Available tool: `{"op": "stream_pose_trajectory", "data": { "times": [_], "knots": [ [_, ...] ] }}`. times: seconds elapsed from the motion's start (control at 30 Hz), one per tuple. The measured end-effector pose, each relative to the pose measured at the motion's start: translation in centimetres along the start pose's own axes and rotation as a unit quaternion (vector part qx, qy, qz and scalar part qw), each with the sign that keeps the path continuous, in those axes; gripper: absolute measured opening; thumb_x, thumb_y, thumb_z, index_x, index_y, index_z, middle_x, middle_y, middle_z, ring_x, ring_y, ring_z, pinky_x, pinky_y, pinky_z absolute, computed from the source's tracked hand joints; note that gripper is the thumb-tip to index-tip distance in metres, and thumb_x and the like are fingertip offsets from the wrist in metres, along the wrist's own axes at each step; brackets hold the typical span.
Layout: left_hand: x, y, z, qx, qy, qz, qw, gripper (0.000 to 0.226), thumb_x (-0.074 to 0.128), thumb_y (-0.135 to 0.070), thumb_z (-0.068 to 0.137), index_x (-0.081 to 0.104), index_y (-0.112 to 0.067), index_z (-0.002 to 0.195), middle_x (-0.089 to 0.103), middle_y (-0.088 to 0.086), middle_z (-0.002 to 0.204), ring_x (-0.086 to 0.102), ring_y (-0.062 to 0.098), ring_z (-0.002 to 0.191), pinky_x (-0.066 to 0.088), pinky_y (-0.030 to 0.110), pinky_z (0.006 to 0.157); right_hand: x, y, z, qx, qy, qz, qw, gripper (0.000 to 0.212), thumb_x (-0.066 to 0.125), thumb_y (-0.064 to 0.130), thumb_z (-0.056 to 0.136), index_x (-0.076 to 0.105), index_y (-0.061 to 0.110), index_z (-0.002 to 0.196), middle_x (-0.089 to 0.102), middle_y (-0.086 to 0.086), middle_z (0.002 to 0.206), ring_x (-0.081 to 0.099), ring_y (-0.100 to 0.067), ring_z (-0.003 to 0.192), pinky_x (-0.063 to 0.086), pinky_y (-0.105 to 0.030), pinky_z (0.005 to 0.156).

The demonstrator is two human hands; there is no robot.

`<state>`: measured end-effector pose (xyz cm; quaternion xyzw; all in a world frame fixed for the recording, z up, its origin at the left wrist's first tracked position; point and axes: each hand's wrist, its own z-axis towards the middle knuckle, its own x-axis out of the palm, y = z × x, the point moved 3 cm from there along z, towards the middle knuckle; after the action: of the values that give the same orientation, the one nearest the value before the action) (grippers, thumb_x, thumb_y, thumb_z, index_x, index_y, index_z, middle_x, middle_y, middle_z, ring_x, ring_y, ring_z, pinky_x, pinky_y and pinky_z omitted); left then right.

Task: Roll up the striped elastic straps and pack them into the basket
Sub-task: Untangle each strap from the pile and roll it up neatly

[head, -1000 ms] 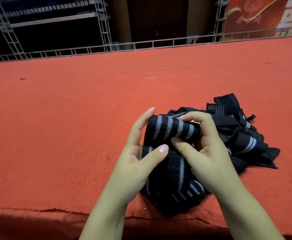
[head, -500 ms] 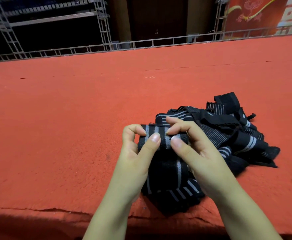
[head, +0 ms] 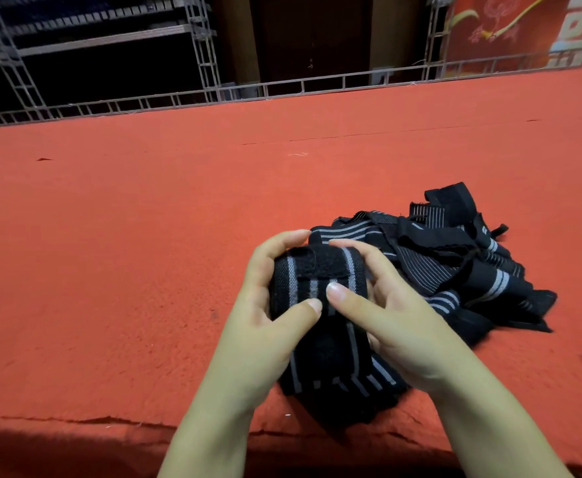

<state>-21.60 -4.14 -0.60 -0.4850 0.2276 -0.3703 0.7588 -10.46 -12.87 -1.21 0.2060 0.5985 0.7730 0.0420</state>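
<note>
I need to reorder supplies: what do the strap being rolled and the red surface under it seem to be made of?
Strap: looks like woven elastic fabric, matte black with grey stripes; ribbed weave shows, and a fuzzy black patch, possibly hook-and-loop. Both hands grip it.
Red surface: looks like felt or short-pile carpet, matte and fuzzy, with a ragged front edge.

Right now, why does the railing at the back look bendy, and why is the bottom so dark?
Head view: the wide-angle lens bows the railing; a shadow darkens the red carpet's near edge; the hands and the rolled strap are evenly lit and sharp.
</note>
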Motion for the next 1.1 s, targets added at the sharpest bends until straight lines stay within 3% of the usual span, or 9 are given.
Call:
{"op": "stream_pose_trajectory", "data": {
  "times": [0.17,0.27,0.33,0.43,0.53,0.7,0.83,1.03,1.1],
  "knots": [
    [0.2,-0.5,0.1,-0.011,0.001,0.092,0.996,0.076,0.069,-0.027,0.076,0.033,-0.068,0.129,0.058,-0.019,0.125,0.059,0.004,0.116,0.051,0.03,0.098,0.3,0.7,0.6,-0.042,-0.037,0.032,0.998,0.044,0.068,0.011,0.08,0.052,0.014,0.121,0.072,-0.004,0.098,0.069,-0.017,0.091,0.056,-0.026,0.076],
    [0.1,0.0,0.3,-0.039,-0.004,0.097,0.995,0.094,0.072,-0.04,0.074,0.011,-0.054,0.145,0.052,-0.034,0.128,0.052,-0.008,0.122,0.046,0.025,0.103,0.6,1.4,1.0,-0.073,-0.08,0.08,0.991,0.043,0.067,0.01,0.076,0.052,0.013,0.116,0.072,-0.006,0.091,0.07,-0.016,0.082,0.055,-0.024,0.064],
    [0.3,0.3,0.0,-0.056,0.005,0.072,0.996,0.096,0.072,-0.035,0.075,0.013,-0.041,0.15,0.06,-0.036,0.119,0.058,-0.007,0.114,0.049,0.023,0.098,0.6,1.8,1.3,-0.099,-0.105,0.104,0.984,0.043,0.064,0.01,0.072,0.052,0.014,0.114,0.071,-0.005,0.089,0.069,-0.016,0.08,0.055,-0.024,0.064],
    [0.2,0.5,-0.2,-0.068,-0.014,0.043,0.997,0.084,0.07,-0.025,0.075,0.027,-0.043,0.146,0.075,-0.007,0.104,0.071,0.015,0.1,0.055,0.038,0.091,0.3,2.1,1.7,-0.128,-0.131,0.114,0.976,0.044,0.065,0.01,0.07,0.051,0.014,0.111,0.071,-0.002,0.083,0.068,-0.014,0.077,0.055,-0.023,0.062],
    [0.1,0.2,0.0,-0.072,-0.023,-0.015,0.997,0.076,0.066,-0.016,0.076,0.035,-0.044,0.14,0.076,0.007,0.098,0.073,0.025,0.091,0.059,0.034,0.077,-0.1,2.2,1.8,-0.144,-0.142,0.087,0.976,0.048,0.067,0.011,0.068,0.051,0.016,0.113,0.07,-0.002,0.084,0.068,-0.015,0.079,0.055,-0.025,0.066],
    [0.5,-0.2,-0.2,-0.053,-0.003,-0.074,0.996,0.073,0.06,-0.009,0.081,0.037,-0.049,0.137,0.074,0.009,0.108,0.072,0.028,0.096,0.058,0.033,0.076,-1.0,2.3,1.3,-0.193,-0.166,-0.016,0.967,0.045,0.079,0.009,0.071,0.056,0.028,0.105,0.071,-0.001,0.087,0.068,-0.016,0.084,0.055,-0.028,0.073],
    [0.7,-0.4,-0.1,-0.047,0.002,-0.099,0.994,0.074,0.06,-0.009,0.081,0.039,-0.056,0.134,0.073,0.011,0.109,0.073,0.026,0.093,0.058,0.031,0.072,-0.6,1.8,0.5,-0.211,-0.139,-0.123,0.96,0.042,0.07,0.012,0.074,0.055,0.037,0.104,0.069,0.006,0.095,0.067,-0.009,0.091,0.052,-0.023,0.077],
    [0.7,-0.3,0.0,-0.038,0.017,-0.085,0.996,0.07,0.06,-0.011,0.085,0.038,-0.055,0.134,0.069,-0.013,0.12,0.068,0.014,0.107,0.056,0.025,0.081,-0.6,2.1,-0.1,-0.217,-0.08,-0.21,0.95,0.045,0.073,0.013,0.072,0.053,0.042,0.1,0.065,0.009,0.104,0.063,-0.013,0.099,0.051,-0.035,0.089],
    [0.7,-0.3,0.0,-0.045,0.024,-0.088,0.995,0.065,0.061,-0.01,0.087,0.043,-0.053,0.133,0.072,-0.009,0.114,0.07,0.015,0.1,0.057,0.027,0.078,-0.7,2.0,-0.2,-0.224,-0.059,-0.193,0.953,0.042,0.074,0.018,0.072,0.053,0.041,0.1,0.064,0.003,0.114,0.061,-0.018,0.109,0.048,-0.042,0.096]
  ]
}}
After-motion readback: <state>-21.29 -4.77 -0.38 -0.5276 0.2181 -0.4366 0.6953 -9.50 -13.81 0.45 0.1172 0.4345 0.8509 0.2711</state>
